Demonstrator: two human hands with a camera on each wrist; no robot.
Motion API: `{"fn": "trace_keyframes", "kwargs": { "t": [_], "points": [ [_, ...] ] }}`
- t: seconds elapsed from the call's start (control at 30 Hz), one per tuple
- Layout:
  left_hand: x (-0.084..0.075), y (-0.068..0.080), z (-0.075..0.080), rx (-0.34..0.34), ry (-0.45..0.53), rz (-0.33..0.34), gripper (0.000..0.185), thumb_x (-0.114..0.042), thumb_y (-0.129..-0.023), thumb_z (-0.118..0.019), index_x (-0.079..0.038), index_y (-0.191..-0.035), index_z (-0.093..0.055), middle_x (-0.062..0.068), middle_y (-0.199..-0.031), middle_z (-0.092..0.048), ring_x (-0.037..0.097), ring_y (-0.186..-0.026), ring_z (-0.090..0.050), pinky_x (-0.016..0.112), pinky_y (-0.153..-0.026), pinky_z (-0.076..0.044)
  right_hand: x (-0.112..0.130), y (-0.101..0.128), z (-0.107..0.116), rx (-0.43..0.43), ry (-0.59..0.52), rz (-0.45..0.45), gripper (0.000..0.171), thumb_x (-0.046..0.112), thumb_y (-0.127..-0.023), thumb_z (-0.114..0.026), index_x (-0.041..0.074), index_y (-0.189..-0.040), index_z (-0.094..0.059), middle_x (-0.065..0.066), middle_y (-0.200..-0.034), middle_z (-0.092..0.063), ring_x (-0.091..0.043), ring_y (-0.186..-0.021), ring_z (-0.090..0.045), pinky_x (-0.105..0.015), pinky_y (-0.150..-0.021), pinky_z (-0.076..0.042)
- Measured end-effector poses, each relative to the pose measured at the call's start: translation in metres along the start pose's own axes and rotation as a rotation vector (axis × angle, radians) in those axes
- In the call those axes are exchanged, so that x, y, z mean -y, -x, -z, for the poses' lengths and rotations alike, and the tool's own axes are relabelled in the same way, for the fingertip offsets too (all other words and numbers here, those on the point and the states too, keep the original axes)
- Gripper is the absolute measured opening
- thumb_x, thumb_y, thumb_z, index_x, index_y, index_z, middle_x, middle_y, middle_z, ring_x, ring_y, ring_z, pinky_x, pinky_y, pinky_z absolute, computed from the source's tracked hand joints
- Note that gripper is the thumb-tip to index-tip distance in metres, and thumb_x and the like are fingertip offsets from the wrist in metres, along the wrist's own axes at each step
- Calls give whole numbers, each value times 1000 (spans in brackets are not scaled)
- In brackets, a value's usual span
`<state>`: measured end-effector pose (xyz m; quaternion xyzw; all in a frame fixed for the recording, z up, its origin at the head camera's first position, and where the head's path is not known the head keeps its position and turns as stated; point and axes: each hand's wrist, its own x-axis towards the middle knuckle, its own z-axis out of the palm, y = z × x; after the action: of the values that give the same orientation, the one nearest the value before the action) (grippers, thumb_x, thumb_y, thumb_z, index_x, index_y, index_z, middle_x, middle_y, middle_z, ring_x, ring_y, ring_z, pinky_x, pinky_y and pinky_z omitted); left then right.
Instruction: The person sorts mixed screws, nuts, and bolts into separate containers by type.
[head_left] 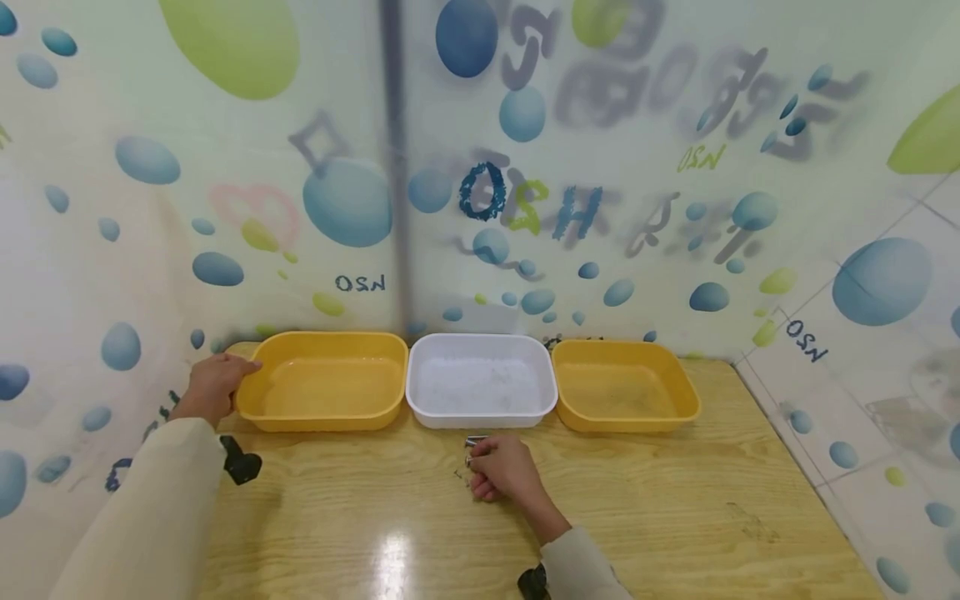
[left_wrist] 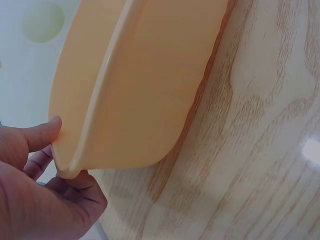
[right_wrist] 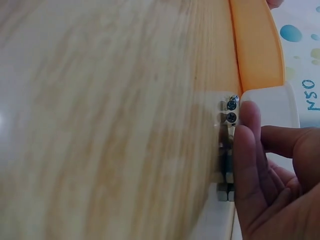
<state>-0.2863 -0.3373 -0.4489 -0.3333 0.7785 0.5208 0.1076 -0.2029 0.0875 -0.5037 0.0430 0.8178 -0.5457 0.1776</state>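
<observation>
My left hand [head_left: 212,387] grips the left end of a yellow plastic tray [left_wrist: 145,90]. In the left wrist view the thumb lies on the inside of its rim and the bent fingers sit under the edge. My right hand [head_left: 508,468] is low over the table, in front of a white tray [head_left: 480,420]. Its fingertips are right beside two cross-head screws [right_wrist: 231,111] and several small silver metal pieces [right_wrist: 223,192]. The hand partly covers this hardware. I cannot tell whether a piece is pinched between thumb and fingers.
A second yellow tray [head_left: 626,421] stands right of the white one, all three in a row along the back of the wooden table [head_left: 360,508]. Behind them rises a wall [head_left: 247,167] printed with blue and green drops. Dark wrist-worn devices [head_left: 240,460] show at the sleeves.
</observation>
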Motion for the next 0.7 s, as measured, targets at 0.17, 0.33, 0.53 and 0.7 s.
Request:
{"fn": "trace_keyframes", "kwargs": {
  "t": [0.17,0.33,0.53,0.7],
  "points": [
    [-1,-1,2,6,2,10,55,-33,-100,-51,-1,-142,-37,11,-114,-48,24,-90,-51,21,-64,-51,3,0,-2,-9,40,10,4,1,-84,-65,1,-87,-67,-5,-53,-61,-11,-40,-57,-28,-39,-49],
    [1,-3,2,7,6,2,54,-33,-100,-51,-1,-141,-37,11,-115,-47,24,-91,-51,20,-64,-50,3,-1,-3,-6,53,10,4,1,-84,-64,3,-85,-68,-5,-52,-60,-10,-39,-56,-27,-39,-48],
    [3,-2,0,3,-9,-17,54,-33,-100,-51,0,-141,-37,12,-114,-48,22,-87,-52,22,-64,-51,3,0,-3,-12,84,14,5,0,-84,-64,3,-83,-68,-5,-52,-60,-11,-40,-57,-28,-39,-49],
    [2,-1,1,-3,-24,-12,55,-34,-100,-51,0,-141,-38,12,-112,-49,22,-85,-52,23,-65,-51,6,2,-3,-12,102,11,7,-3,-82,-64,3,-82,-68,-6,-51,-60,-11,-40,-58,-29,-39,-49]
  ]
}}
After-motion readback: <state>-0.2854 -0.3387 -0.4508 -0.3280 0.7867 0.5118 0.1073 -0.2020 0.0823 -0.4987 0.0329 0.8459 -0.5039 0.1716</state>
